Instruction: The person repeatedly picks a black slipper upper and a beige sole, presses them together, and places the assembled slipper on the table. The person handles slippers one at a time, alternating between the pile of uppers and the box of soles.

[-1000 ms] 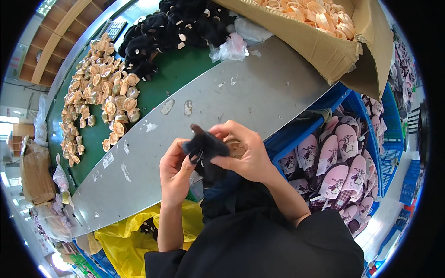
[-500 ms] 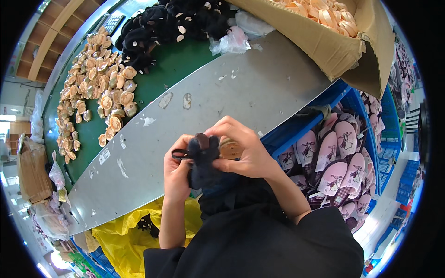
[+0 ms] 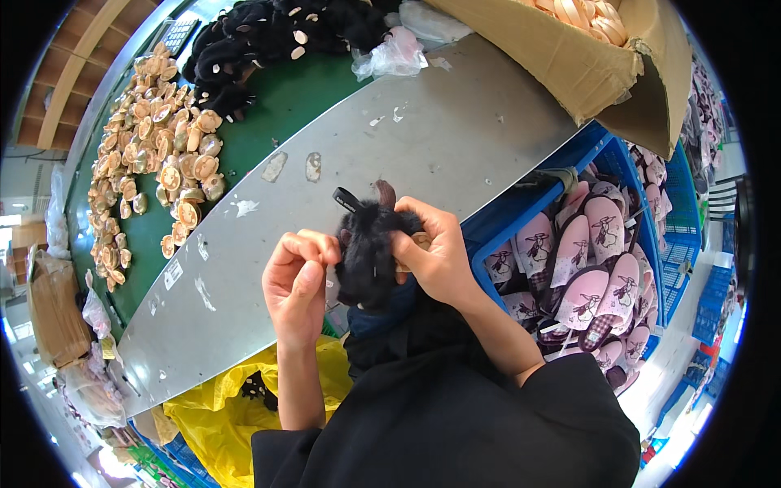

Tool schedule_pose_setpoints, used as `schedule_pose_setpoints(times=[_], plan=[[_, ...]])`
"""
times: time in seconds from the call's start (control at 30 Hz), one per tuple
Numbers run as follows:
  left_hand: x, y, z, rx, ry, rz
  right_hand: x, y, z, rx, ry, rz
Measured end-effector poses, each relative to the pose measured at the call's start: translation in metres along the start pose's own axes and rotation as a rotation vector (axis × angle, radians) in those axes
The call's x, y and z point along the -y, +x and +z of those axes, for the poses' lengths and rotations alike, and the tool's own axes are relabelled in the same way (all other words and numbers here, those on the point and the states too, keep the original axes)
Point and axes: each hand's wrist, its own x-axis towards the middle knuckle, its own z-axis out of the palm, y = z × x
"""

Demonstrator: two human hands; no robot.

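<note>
A small black plush animal (image 3: pixel 364 264) with brown ears is held up in front of my body, over the near edge of the grey metal table. My right hand (image 3: pixel 439 248) grips its right side, thumb in front. Part of a tan rounded piece (image 3: pixel 420 241) shows under those fingers. A black ribbon tag (image 3: pixel 348 199) sticks out at the plush's upper left. My left hand (image 3: pixel 297 281) is at the plush's left side, fingers curled, index fingertip by the ear; whatever it may pinch is too small to make out.
Tan and gold rounded pieces (image 3: pixel 191 167) lie heaped on the green surface (image 3: pixel 268 106), near piled black plush animals (image 3: pixel 244 49). A cardboard box (image 3: pixel 561 69) of peach strips stands at far right. Pink slippers (image 3: pixel 586 244) fill blue crates (image 3: pixel 504 220). A yellow bag (image 3: pixel 211 423) hangs at lower left.
The plush has turned, bringing its tag and an ear up. My left hand has come off its body toward the left, while my right hand keeps its grip. The view has shifted slightly.
</note>
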Motion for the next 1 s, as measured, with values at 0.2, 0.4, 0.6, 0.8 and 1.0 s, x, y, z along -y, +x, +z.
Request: schedule_pose_setpoints(times=[0.2, 0.4, 0.6, 0.8, 1.0], plan=[[-0.009, -0.001, 0.019, -0.016, 0.331, -0.296, 0.001, -0.003, 0.000, 0.109, -0.187, -0.127], [-0.005, 0.000, 0.006, -0.127, 0.083, -0.106, 0.000, -0.003, -0.004, 0.034, -0.262, -0.069], [-0.005, 0.003, 0.020, -0.125, 0.246, -0.147, 0.003, -0.004, -0.007, 0.136, -0.155, -0.092], [0.000, -0.009, 0.009, -0.169, 0.268, -0.191, 0.000, -0.004, -0.005, 0.127, -0.299, -0.188], [-0.011, -0.007, 0.032, -0.284, -0.060, -0.258, 0.001, -0.006, 0.005, 0.117, -0.164, -0.069]])
